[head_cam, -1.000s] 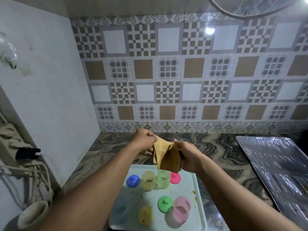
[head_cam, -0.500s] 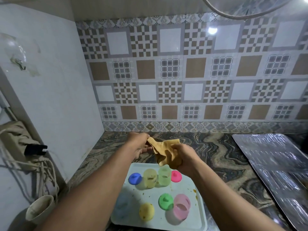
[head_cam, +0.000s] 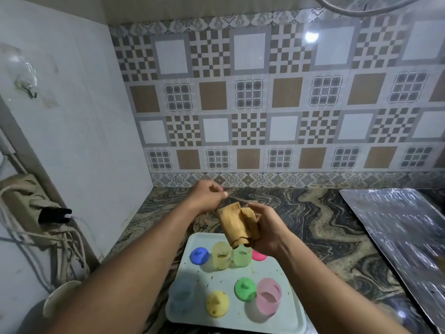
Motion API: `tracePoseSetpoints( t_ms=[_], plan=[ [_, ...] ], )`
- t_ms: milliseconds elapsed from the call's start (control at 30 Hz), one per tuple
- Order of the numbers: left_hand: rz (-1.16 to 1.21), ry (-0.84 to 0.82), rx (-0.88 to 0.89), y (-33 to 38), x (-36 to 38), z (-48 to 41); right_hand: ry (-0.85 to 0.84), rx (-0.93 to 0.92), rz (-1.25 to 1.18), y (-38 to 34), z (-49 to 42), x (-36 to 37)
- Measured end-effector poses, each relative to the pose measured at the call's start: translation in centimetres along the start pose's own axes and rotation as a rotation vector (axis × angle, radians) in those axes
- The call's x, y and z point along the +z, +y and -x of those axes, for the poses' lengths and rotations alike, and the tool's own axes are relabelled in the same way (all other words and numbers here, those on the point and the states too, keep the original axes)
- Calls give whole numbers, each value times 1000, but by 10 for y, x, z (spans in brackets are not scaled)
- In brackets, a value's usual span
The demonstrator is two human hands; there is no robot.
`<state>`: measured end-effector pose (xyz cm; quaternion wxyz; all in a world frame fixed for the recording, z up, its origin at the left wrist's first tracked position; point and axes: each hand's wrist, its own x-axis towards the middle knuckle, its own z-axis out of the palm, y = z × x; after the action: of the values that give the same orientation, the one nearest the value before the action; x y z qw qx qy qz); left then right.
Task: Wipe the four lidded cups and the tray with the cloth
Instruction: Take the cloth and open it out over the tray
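Soft tan cloth (head_cam: 237,222) held above the far end of the white plastic tray (head_cam: 240,319).
The limp, bunched cloth is gripped in the curled fingers of the right hand (head_cam: 265,227). Whether a corner is pinched by the curled left hand (head_cam: 207,196) just to its left cannot be told. The cloth is judged light and best taken as a wad.

Both bare forearms (head_cam: 134,261) reach forward, hands close together. The right hand (head_cam: 267,227) grips the cloth (head_cam: 237,225), fingers curled round it; the left hand (head_cam: 206,196) is curled just beside it, its hold unclear.
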<state>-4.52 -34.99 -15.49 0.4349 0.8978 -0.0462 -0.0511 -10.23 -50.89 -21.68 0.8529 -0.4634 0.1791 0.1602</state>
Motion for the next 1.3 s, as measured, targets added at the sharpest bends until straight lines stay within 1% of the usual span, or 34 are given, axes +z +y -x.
tracePoseSetpoints(
  t_ms=[67,100,133,233,300,400,467,533,667,733,800,867,967,1133,1233,1300],
  plan=[
    [-75,-180,-9,-11,-8,-1,5,0,13,-1,-1,3],
    [-83,-228,-10,-15,-10,-2,16,2,26,-1,-3,3],
    [-81,-239,4,-19,-12,-3,22,-1,30,-2,-6,3],
    [-57,-182,43,-26,-11,-11,37,7,24,-6,-10,3],
    [39,-138,10,-29,-12,-16,8,-21,-69,-6,-10,-2],
    [264,-106,-54,-29,-16,-21,-109,-118,-279,-2,-19,-12],
    [287,-102,-50,-30,-15,-23,-142,-113,-373,3,-21,-11],
    [286,-101,-13,-29,-10,-23,-155,-91,-416,7,-18,-5],
    [290,-102,83,-25,-7,-25,-103,-113,-367,8,-23,-2],
    [295,-138,135,-22,-9,-26,-67,-104,-288,4,-24,0],
    [279,-178,186,-18,-9,-27,-51,-59,-158,1,-25,0],
    [277,-198,209,-15,-7,-27,-80,-38,-108,-3,-24,1],
    [340,-204,206,-8,-3,-24,-95,-28,-68,-8,-21,4],
    [586,-282,137,1,-2,-14,-153,-38,-125,-11,-12,4],
    [615,-330,110,3,-4,-11,-216,-38,-166,-12,-9,0],
    [645,-364,91,3,-6,-9,-228,-41,-161,-10,-6,-2]
  ],
)
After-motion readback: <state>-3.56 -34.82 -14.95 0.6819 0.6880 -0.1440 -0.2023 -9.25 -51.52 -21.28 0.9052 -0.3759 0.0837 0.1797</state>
